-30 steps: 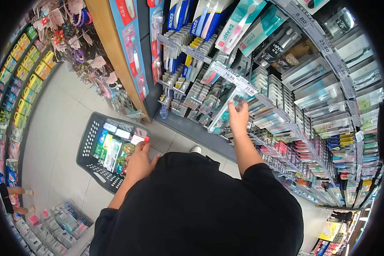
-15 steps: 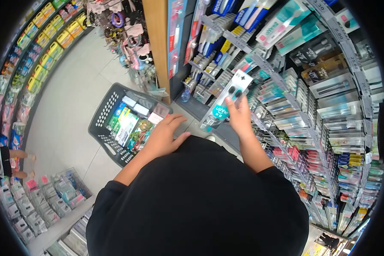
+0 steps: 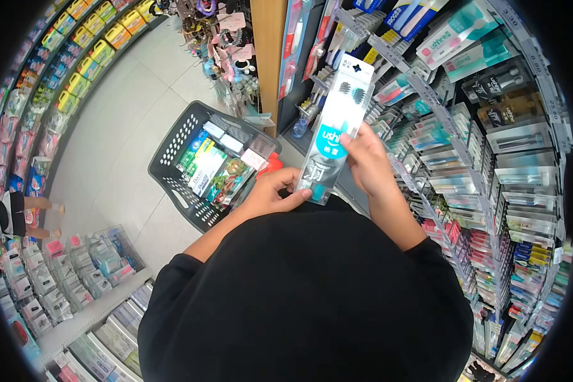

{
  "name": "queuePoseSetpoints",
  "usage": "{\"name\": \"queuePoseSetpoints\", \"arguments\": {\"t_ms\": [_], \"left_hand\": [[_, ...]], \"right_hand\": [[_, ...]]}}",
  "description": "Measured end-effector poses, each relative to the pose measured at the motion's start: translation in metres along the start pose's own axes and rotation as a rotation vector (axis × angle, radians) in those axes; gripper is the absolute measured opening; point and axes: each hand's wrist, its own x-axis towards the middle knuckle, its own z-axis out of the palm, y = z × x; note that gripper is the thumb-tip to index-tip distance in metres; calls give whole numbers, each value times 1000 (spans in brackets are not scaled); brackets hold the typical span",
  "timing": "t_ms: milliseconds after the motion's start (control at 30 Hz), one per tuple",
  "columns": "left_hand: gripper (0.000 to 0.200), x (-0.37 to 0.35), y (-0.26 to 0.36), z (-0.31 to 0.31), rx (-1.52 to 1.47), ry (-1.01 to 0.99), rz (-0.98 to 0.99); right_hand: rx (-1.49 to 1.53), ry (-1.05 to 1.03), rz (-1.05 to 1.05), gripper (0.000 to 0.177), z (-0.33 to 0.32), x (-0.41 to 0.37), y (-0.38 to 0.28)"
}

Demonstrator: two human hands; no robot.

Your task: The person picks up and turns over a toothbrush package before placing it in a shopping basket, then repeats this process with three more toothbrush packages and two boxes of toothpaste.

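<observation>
In front of the shelf, the right hand holds the toothbrush pack tight; the left hand curls round its bottom, maybe just touching.

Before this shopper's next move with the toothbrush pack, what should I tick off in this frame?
1. Grip of the right hand on the side of the toothbrush pack: ok.
2. Grip of the left hand on its lower end: ok.
3. Pack off the shelf, free in both hands: ok.
4. Printed label facing the camera: ok.
5. Room in the basket beside the goods: cannot tell.
6. Other person at far left, apart from the basket: ok.
</observation>
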Motion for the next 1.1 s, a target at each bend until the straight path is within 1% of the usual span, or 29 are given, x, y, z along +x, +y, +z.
{"name": "queuePoseSetpoints", "arguments": {"t_ms": [33, 133, 267, 333, 433, 567, 667, 733, 800, 967, 1100], "left_hand": [[22, 1, -1, -1, 4, 5, 17], [20, 2, -2, -2, 38, 6, 45], [20, 6, -3, -3, 92, -12, 80], [21, 7, -3, -5, 166, -6, 83], [24, 7, 2, -4, 246, -32, 62], [25, 7, 13, -3, 309, -63, 44], [26, 8, 9, -3, 301, -32, 96], [27, 7, 6, -4, 312, -33, 113], [27, 6, 6, -5, 322, -34, 117], [29, 6, 8, -4, 356, -36, 119], [30, 6, 6, -4, 358, -41, 126]], "right_hand": [[-47, -47, 43, 36, -4, -3, 2], [-139, -68, 7, 37, 0, -9, 7], [-119, -63, -9, 33, 1, -9, 3], [-92, -43, -19, 30, 1, -9, 0], [77, 25, -76, 28, -12, -3, -6], [104, 201, -248, 24, 5, -2, -26], [13, 122, -293, 35, -4, -6, -21], [48, 165, -309, 28, -5, -8, -18], [55, 167, -335, 26, -5, -10, -16], [-19, 54, -415, 33, -1, -15, -19], [-5, 88, -422, 31, 8, -17, -24]]}}
